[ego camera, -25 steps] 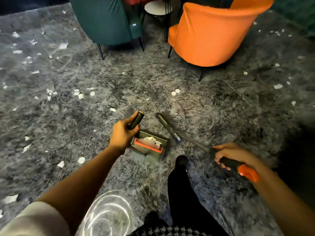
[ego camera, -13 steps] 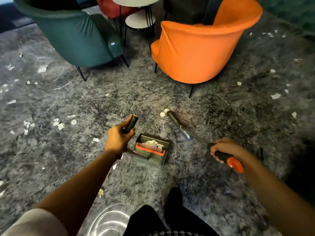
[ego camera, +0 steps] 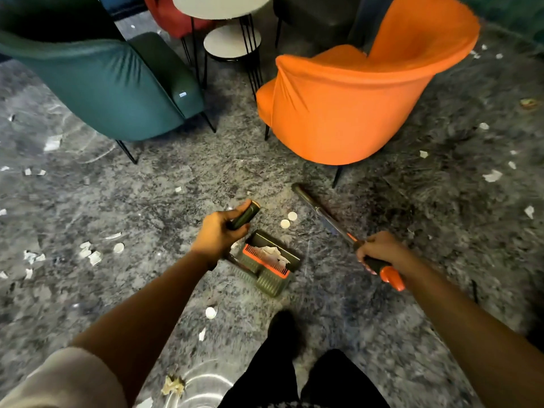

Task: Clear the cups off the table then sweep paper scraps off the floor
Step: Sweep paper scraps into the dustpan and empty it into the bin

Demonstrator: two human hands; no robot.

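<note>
My left hand (ego camera: pixel 216 235) grips the dark handle (ego camera: pixel 245 215) of an olive dustpan (ego camera: pixel 269 262) with an orange comb edge; white paper scraps lie inside it. My right hand (ego camera: pixel 379 250) grips the black and orange handle of a broom (ego camera: pixel 322 214), whose dark shaft slants up and left to the grey carpet. Two round paper scraps (ego camera: pixel 288 219) lie between the dustpan and the broom's far end. More scraps (ego camera: pixel 91 254) dot the carpet at left, at right (ego camera: pixel 492 175), and one near my feet (ego camera: pixel 210 313).
An orange armchair (ego camera: pixel 353 107) stands just beyond the broom, and a teal armchair (ego camera: pixel 112 83) stands at the upper left. Round white side tables (ego camera: pixel 232 41) on thin black legs sit between them. My dark trouser legs (ego camera: pixel 282 363) fill the bottom middle.
The view has moved forward toward the chairs. The dustpan and broom have advanced with both hands, and the two round scraps now lie between them.
</note>
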